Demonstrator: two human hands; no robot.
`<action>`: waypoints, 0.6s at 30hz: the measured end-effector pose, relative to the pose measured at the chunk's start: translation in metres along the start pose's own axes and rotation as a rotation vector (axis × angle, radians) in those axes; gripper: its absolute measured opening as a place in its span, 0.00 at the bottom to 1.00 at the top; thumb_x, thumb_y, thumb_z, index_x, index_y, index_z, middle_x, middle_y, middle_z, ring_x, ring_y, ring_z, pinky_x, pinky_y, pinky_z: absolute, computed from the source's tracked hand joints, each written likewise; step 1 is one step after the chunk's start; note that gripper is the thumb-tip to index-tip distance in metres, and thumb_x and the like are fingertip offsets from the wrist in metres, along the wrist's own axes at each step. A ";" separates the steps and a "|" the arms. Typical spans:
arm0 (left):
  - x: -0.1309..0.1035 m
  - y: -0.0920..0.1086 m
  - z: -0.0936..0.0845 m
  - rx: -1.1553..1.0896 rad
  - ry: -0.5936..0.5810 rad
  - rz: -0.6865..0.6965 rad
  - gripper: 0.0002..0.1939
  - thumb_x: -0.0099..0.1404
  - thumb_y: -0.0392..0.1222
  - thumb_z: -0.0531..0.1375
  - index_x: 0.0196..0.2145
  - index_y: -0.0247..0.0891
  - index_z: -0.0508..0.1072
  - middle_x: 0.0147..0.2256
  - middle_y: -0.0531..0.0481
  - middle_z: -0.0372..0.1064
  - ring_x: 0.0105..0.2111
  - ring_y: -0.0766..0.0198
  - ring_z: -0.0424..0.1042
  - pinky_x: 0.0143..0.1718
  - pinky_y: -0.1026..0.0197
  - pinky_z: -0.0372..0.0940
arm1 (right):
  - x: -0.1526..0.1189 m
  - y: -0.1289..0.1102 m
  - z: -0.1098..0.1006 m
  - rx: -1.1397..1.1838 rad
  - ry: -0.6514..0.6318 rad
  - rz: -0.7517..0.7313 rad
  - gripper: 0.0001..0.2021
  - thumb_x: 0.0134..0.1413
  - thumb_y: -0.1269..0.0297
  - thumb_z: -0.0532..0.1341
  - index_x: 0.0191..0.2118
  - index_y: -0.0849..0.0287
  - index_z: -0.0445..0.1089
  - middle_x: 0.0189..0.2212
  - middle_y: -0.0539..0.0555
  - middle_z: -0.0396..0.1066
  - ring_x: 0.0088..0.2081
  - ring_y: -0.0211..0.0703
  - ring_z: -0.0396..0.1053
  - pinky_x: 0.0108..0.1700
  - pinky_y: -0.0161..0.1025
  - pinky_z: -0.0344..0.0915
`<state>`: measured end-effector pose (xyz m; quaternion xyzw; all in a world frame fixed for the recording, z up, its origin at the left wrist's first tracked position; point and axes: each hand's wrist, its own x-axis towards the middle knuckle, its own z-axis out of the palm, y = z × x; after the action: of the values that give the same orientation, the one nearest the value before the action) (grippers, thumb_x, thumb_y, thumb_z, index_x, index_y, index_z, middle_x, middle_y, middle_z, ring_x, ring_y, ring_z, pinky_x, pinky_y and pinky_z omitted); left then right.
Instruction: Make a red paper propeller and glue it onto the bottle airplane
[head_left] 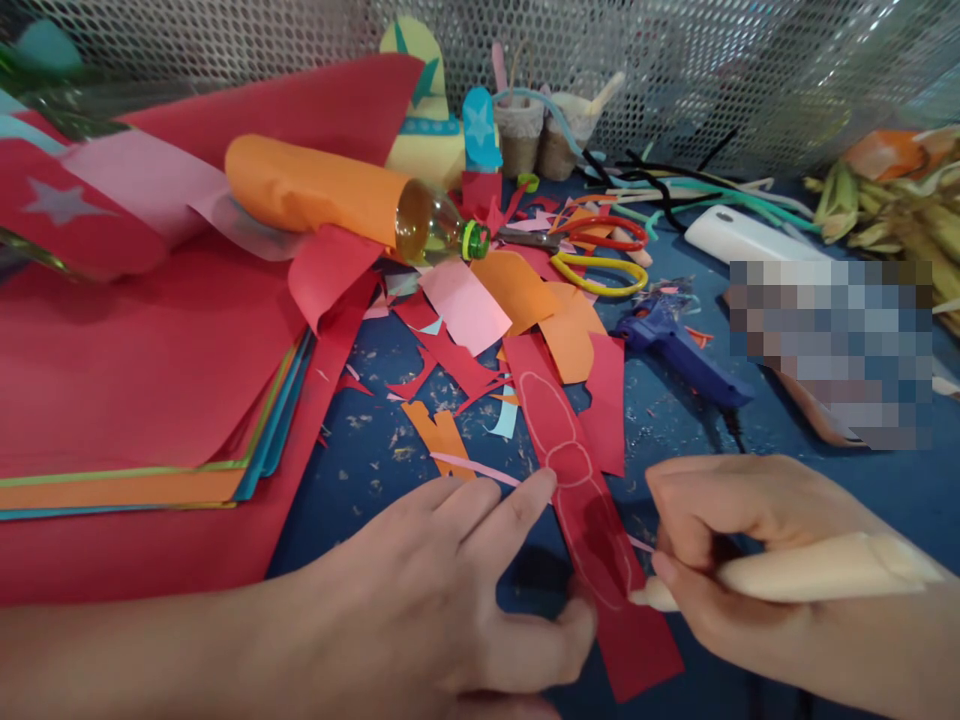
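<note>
Perforated metal mesh (247, 50) is seen behind a blue tabletop (322, 515), on which coloured paper scraps (466, 305) are strewn. At the left, a stack of coloured paper (135, 370) is laid, and above it a bottle (322, 195) is wrapped in orange paper. Scissors (536, 238) with one red and one yellow loop are placed beyond the scraps, with a blue glue gun (686, 360) at their near right. Between the two hands, a long red paper strip (592, 520) is laid aslant, marked with a pale outline of two long ovals joined by a round one. Its left edge is touched by the left hand (450, 570), whose fingers are loosely spread and closed around nothing. By the right hand (780, 500), a cream-coloured pen (817, 570) is gripped firmly between curled fingers and thumb, its tip held at the strip's right edge.
</note>
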<state>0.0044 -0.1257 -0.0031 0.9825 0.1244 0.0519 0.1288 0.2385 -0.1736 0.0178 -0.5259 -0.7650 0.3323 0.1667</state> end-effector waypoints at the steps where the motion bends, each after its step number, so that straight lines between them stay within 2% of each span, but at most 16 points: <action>1: 0.000 0.000 0.000 -0.003 -0.006 -0.002 0.16 0.65 0.57 0.54 0.48 0.54 0.68 0.55 0.42 0.61 0.43 0.51 0.69 0.40 0.49 0.68 | 0.000 0.000 0.001 0.006 -0.003 0.004 0.14 0.36 0.81 0.54 0.20 0.57 0.49 0.16 0.41 0.54 0.18 0.28 0.52 0.17 0.27 0.48; 7: 0.000 0.001 -0.002 -0.006 -0.015 -0.009 0.16 0.65 0.57 0.54 0.49 0.55 0.68 0.55 0.42 0.61 0.43 0.50 0.69 0.40 0.49 0.68 | 0.002 0.000 0.005 0.065 -0.006 0.009 0.14 0.37 0.81 0.56 0.20 0.57 0.49 0.16 0.41 0.55 0.18 0.29 0.52 0.19 0.28 0.48; 10: -0.001 0.000 -0.001 -0.011 0.005 0.005 0.16 0.65 0.57 0.54 0.49 0.55 0.68 0.54 0.42 0.62 0.42 0.51 0.70 0.40 0.49 0.68 | 0.000 0.002 0.005 0.212 0.052 0.056 0.14 0.47 0.76 0.58 0.21 0.56 0.51 0.16 0.42 0.55 0.17 0.30 0.51 0.17 0.29 0.49; 12: -0.002 -0.001 0.000 -0.009 0.045 0.013 0.16 0.65 0.56 0.53 0.50 0.55 0.67 0.53 0.42 0.63 0.42 0.51 0.70 0.41 0.49 0.69 | -0.001 0.004 0.004 0.331 0.226 0.101 0.15 0.55 0.67 0.58 0.21 0.55 0.54 0.16 0.43 0.54 0.17 0.32 0.51 0.17 0.31 0.49; 15: -0.006 -0.001 0.003 0.014 0.136 -0.004 0.19 0.66 0.55 0.53 0.52 0.49 0.63 0.54 0.39 0.62 0.44 0.50 0.70 0.43 0.48 0.69 | 0.000 0.007 0.000 0.435 0.570 0.211 0.16 0.58 0.56 0.60 0.22 0.54 0.60 0.16 0.45 0.58 0.17 0.34 0.51 0.16 0.34 0.45; 16: -0.008 -0.001 0.004 0.022 0.172 -0.011 0.20 0.66 0.55 0.53 0.53 0.46 0.62 0.54 0.37 0.62 0.45 0.50 0.70 0.44 0.48 0.69 | 0.001 0.008 -0.001 0.457 0.652 0.251 0.16 0.57 0.53 0.60 0.23 0.53 0.61 0.16 0.45 0.59 0.17 0.34 0.51 0.16 0.35 0.45; 18: -0.010 -0.002 0.005 0.020 0.233 -0.009 0.20 0.66 0.52 0.54 0.52 0.41 0.61 0.52 0.36 0.63 0.47 0.50 0.69 0.45 0.50 0.69 | 0.003 0.010 -0.002 0.504 0.719 0.266 0.15 0.56 0.52 0.61 0.24 0.53 0.63 0.15 0.45 0.57 0.19 0.36 0.54 0.19 0.36 0.49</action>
<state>-0.0044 -0.1280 -0.0093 0.9705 0.1436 0.1637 0.1037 0.2453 -0.1676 0.0126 -0.6447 -0.4796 0.3227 0.5002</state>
